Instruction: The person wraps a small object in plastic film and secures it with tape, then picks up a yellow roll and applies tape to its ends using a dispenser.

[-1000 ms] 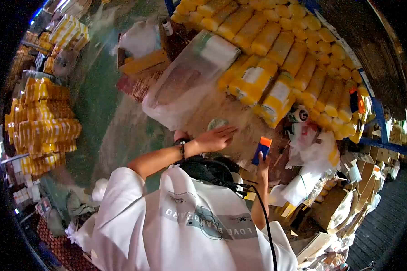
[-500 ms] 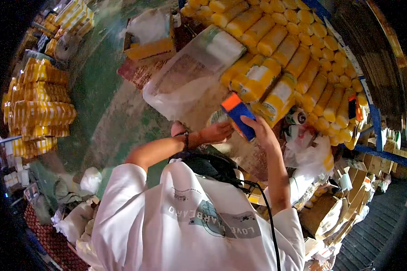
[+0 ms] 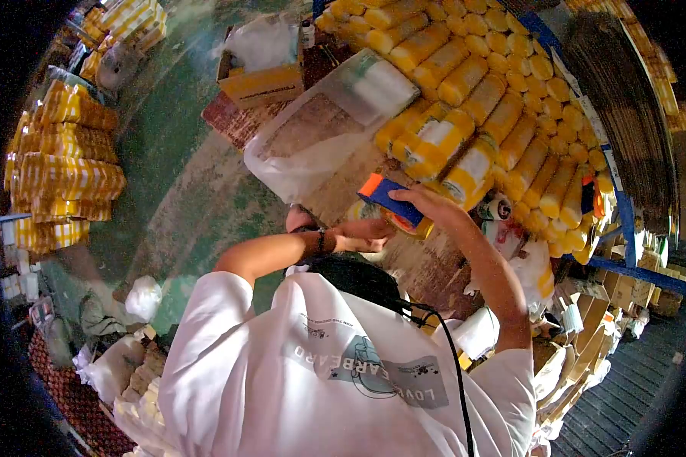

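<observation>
My right hand (image 3: 421, 199) is wrapped round a block-shaped blue tool (image 3: 392, 195) with an orange end; the exact kind does not show. The tool lies over a yellow wrapped pack (image 3: 425, 227), which it partly hides. My left hand (image 3: 362, 234) is low and close to my body, its fingers stretched toward that pack. Just beyond the tool lie bundled yellow-and-white packs (image 3: 434, 141). A clear plastic bag (image 3: 305, 141) with white contents at its far end spreads out on the far side of my left hand.
Yellow cylindrical packs (image 3: 503, 107) are piled high at the back right, beside a blue rack frame (image 3: 625, 228). An open carton (image 3: 263, 85) with plastic inside stands at the back. Another yellow stack (image 3: 68, 160) is at left. Cardboard and plastic waste (image 3: 568, 343) lies at right.
My right hand has tilted the blue tool flatter, lowering its orange end and bringing it a little to the left. My left hand has dropped slightly and its fingers have straightened.
</observation>
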Available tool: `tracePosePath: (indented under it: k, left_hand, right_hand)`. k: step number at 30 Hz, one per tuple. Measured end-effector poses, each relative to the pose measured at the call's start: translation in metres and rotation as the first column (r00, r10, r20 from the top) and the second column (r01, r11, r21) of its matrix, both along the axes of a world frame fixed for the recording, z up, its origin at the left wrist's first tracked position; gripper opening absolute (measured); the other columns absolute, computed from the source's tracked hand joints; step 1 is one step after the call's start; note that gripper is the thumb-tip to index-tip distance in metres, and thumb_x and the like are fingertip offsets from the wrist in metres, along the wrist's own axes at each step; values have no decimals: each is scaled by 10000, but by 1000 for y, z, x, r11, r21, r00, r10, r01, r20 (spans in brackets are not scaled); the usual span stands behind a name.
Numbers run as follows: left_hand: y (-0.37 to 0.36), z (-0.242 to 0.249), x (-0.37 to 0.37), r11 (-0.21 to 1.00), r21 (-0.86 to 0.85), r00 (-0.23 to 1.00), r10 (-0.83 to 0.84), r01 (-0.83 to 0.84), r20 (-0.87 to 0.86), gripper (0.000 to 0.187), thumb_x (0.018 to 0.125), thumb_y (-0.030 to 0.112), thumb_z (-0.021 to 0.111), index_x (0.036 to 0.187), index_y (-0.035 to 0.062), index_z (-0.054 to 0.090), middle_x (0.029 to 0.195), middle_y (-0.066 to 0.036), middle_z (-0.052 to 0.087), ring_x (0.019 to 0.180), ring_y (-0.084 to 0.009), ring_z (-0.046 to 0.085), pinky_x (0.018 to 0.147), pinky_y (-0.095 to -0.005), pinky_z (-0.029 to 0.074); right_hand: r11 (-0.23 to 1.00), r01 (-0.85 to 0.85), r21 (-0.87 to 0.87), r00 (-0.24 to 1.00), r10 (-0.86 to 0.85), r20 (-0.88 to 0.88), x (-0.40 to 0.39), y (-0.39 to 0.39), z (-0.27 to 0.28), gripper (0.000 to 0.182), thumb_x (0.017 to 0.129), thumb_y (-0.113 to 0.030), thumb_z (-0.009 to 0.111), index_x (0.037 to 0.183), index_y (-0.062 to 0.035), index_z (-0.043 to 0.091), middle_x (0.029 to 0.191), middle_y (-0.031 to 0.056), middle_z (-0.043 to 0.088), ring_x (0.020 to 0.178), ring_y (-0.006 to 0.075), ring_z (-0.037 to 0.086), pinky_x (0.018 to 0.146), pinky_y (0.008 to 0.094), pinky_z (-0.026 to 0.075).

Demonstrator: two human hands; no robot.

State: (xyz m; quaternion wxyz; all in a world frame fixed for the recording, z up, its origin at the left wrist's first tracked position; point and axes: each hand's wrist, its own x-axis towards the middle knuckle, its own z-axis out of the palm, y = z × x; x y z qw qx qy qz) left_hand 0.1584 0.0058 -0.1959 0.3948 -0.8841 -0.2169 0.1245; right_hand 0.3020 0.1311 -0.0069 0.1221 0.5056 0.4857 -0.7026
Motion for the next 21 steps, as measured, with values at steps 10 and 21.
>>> tracePosePath:
  k: [10, 21]
  left_hand:
    - [8, 7, -13, 426, -617, 554, 277, 661, 785, 278, 868, 212, 534, 1053, 7, 564, 1194, -129, 564, 1273, -280, 501, 1070, -360, 415]
    - [8, 49, -54, 435, -775, 43, 860, 459, 509, 1066, 607, 402, 910, 1445, 67, 343, 1345, -221, 514, 1258, -409, 502, 1035, -457, 437]
  right_hand:
    - [968, -240, 77, 958, 223, 178, -4, 1, 8, 413, 923, -457, 603, 883, -55, 684, 682, 74, 645, 551, 173, 596, 527, 335, 474]
    - [960, -207, 189, 954, 155, 257, 13, -15, -27, 462, 936, -495, 598, 917, -44, 697, 777, 90, 683, 643, 165, 637, 587, 330, 512]
